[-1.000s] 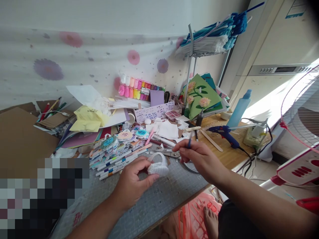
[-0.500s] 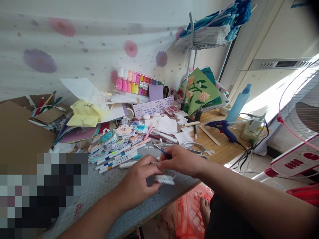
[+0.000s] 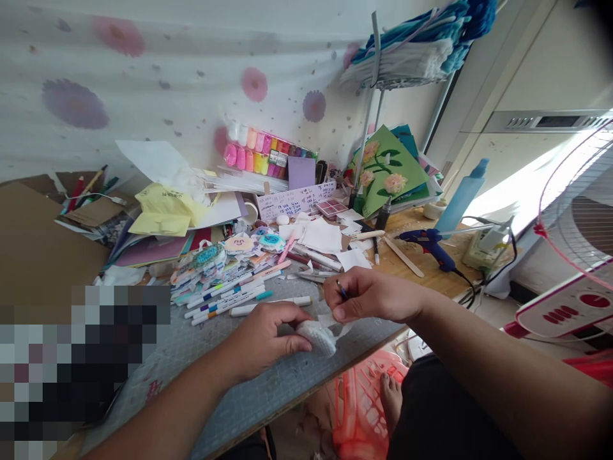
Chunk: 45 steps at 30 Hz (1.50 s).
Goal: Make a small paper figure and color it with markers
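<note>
Near the front edge of the table, my left hand (image 3: 271, 335) pinches a small whitish, textured piece (image 3: 318, 338) between thumb and fingers. My right hand (image 3: 366, 295), just to its right, has its fingers closed on a thin, pale strip (image 3: 341, 327) beside that piece. A dark, thin tool pokes out between the right fingers; most of it is hidden. Several markers (image 3: 230, 300) lie behind my left hand, beside a pile of decorated paper pieces (image 3: 204, 268).
A blue glue gun (image 3: 431, 246) and a wooden stick (image 3: 403, 257) lie at the right, with a blue bottle (image 3: 462, 197) behind. Cardboard boxes (image 3: 38, 236) stand at the left. Cords hang over the right table edge. A red plastic stool (image 3: 357, 409) is below.
My right hand has moved right, away from my left, with the strip now between them. The whitish piece has turned to show a broader face. The view has shifted slightly.
</note>
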Each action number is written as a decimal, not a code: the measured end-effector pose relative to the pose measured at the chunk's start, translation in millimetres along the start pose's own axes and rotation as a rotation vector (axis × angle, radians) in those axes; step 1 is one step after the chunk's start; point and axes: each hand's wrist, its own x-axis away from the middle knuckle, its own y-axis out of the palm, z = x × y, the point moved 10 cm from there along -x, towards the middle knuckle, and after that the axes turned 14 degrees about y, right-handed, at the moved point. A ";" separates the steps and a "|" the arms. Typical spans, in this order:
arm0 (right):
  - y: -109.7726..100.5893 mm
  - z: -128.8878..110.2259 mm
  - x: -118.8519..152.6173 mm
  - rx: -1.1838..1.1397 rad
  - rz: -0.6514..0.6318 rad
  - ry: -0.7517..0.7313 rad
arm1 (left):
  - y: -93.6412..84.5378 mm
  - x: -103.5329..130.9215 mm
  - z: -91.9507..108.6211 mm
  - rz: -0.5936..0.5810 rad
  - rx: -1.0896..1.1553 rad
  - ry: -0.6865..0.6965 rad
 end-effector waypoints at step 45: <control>-30.8 -11.6 35.1 -0.253 0.582 -0.301 | -35.1 9.1 -11.8 0.395 0.007 -0.087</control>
